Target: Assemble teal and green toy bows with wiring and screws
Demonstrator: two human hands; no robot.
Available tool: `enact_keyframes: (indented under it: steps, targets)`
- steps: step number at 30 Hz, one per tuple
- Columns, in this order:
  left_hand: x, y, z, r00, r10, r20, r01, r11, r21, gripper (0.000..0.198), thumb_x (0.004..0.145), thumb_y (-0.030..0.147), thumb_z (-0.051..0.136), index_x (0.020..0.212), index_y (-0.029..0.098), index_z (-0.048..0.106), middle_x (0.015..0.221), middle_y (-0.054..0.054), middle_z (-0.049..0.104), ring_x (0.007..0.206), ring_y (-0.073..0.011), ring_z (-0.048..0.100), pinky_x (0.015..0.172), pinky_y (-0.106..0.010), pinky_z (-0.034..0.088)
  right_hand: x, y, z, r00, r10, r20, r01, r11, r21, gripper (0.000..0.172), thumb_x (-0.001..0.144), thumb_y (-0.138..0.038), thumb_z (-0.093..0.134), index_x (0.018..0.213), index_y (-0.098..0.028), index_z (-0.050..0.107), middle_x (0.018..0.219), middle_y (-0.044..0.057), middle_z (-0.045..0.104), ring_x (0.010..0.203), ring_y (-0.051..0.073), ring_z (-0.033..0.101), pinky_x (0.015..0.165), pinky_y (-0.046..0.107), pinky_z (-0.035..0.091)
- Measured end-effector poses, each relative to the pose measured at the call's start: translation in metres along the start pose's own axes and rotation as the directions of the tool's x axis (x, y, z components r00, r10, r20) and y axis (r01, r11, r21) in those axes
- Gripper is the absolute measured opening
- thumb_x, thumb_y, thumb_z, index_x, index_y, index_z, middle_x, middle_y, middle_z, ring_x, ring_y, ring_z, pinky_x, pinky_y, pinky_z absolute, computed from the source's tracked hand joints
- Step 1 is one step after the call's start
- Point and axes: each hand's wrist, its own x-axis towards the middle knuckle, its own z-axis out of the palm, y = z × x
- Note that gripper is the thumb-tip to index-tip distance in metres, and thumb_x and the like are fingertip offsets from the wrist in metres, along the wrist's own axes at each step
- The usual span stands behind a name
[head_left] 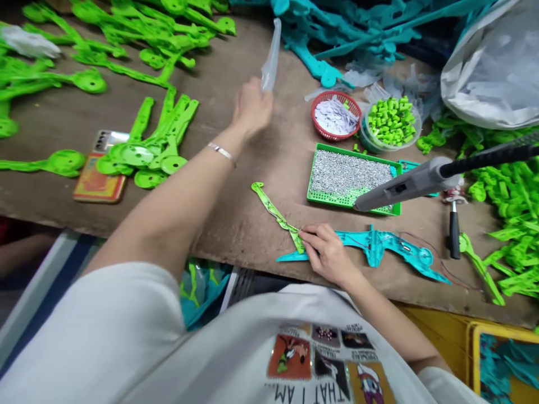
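My left hand (252, 109), blurred by motion, reaches over the far middle of the table, its fingers closed on a translucent plastic piece (272, 59) that points away from me. Near the front edge, my right hand (326, 249) has its fingers pinched at the end of a thin green plastic part (273, 210). Under and beside that hand lies a teal plastic shell (396, 244), shaped like a toy bow, with thin wires along it. The fingers hide where the green part meets the shell.
A green tray (353, 179) of small metal pieces, a red basket (336, 116) of white strips and a tub (391, 123) of green bits stand beyond. A grey power tool (400, 184) hangs over the tray; a hammer (453, 230) lies right. Green parts (155, 151) are piled left.
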Motion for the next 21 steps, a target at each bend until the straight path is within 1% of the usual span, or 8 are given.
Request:
enact_keyframes:
  steps: [3,7,9,11,12,14,17,21]
  targets:
    - [-0.082,0.020,-0.030,0.942,-0.335,-0.032,0.313,0.907,-0.281,0.070,0.110,0.048,0.015,0.124,-0.008,0.055,0.112,-0.015,0.073,0.083,-0.0085,0.066,0.071,-0.024,0.050,0.000,0.000,-0.001,1.000,-0.006,0.011,0.006,1.000,-0.004,0.030,0.098,-0.014,0.056,0.124,-0.020,0.071,0.118,0.013,0.071,0.110,0.025,0.064,0.096,0.044,0.058]
    - [-0.190,0.063,-0.049,0.858,-0.511,0.053,0.434,0.667,-0.605,0.050,0.105,0.050,0.049,0.125,0.008,0.066,0.108,-0.014,0.078,0.077,-0.0095,0.068,0.072,-0.023,0.056,0.001,-0.001,0.000,1.000,-0.019,0.001,0.019,1.000,-0.022,0.029,0.099,-0.014,0.055,0.122,-0.020,0.071,0.115,0.012,0.071,0.108,0.024,0.064,0.094,0.043,0.058]
    - [-0.227,0.081,-0.053,0.717,-0.651,0.250,0.472,0.190,-0.861,0.040,0.085,0.035,0.080,0.116,0.011,0.071,0.106,-0.009,0.077,0.088,-0.0111,0.070,0.081,-0.022,0.056,0.002,-0.001,0.000,1.000,-0.030,-0.009,0.029,0.999,-0.027,0.028,0.099,-0.013,0.055,0.121,-0.018,0.072,0.114,0.013,0.072,0.107,0.024,0.064,0.094,0.043,0.058]
    - [-0.253,0.095,-0.055,0.619,-0.675,0.402,0.484,-0.075,-0.872,0.050,0.072,0.021,0.088,0.118,0.015,0.072,0.101,-0.004,0.076,0.092,-0.0122,0.071,0.083,-0.022,0.057,0.003,-0.001,0.000,0.999,-0.037,-0.010,0.037,0.999,-0.026,0.027,0.098,-0.013,0.056,0.119,-0.017,0.072,0.114,0.013,0.072,0.107,0.024,0.064,0.094,0.042,0.057]
    - [-0.262,0.101,-0.055,0.591,-0.682,0.431,0.490,-0.121,-0.863,0.051,0.069,0.019,0.090,0.116,0.016,0.072,0.098,-0.002,0.076,0.093,-0.0131,0.071,0.083,-0.023,0.058,0.003,-0.001,-0.001,0.999,-0.037,-0.007,0.037,0.999,-0.024,0.026,0.098,-0.013,0.056,0.119,-0.016,0.072,0.114,0.013,0.072,0.107,0.024,0.064,0.094,0.042,0.057]
    - [-0.273,0.111,-0.051,0.569,-0.706,0.422,0.501,-0.110,-0.859,0.044,0.067,0.022,0.092,0.105,0.017,0.071,0.092,-0.001,0.075,0.088,-0.0146,0.072,0.080,-0.025,0.060,0.003,-0.001,-0.002,0.999,-0.034,0.002,0.034,0.999,-0.022,0.026,0.098,-0.013,0.057,0.118,-0.017,0.073,0.114,0.013,0.072,0.107,0.023,0.064,0.094,0.041,0.057]
    - [-0.277,0.124,-0.039,0.583,-0.727,0.362,0.560,0.037,-0.828,0.041,0.068,0.033,0.092,0.093,0.015,0.065,0.078,0.000,0.072,0.066,-0.0107,0.067,0.059,-0.019,0.056,0.004,0.000,-0.003,1.000,-0.028,0.004,0.028,0.999,-0.021,0.026,0.098,-0.013,0.057,0.117,-0.018,0.073,0.115,0.012,0.072,0.107,0.023,0.065,0.095,0.041,0.058]
    - [-0.272,0.142,-0.019,0.589,-0.733,0.340,0.611,0.128,-0.781,0.063,0.068,0.037,0.091,0.115,0.017,0.054,0.075,0.003,0.070,0.057,-0.0115,0.067,0.051,-0.018,0.055,0.004,-0.001,-0.003,1.000,-0.013,0.007,0.014,0.999,-0.030,0.025,0.098,-0.014,0.057,0.117,-0.017,0.073,0.115,0.012,0.073,0.107,0.023,0.065,0.095,0.042,0.057]
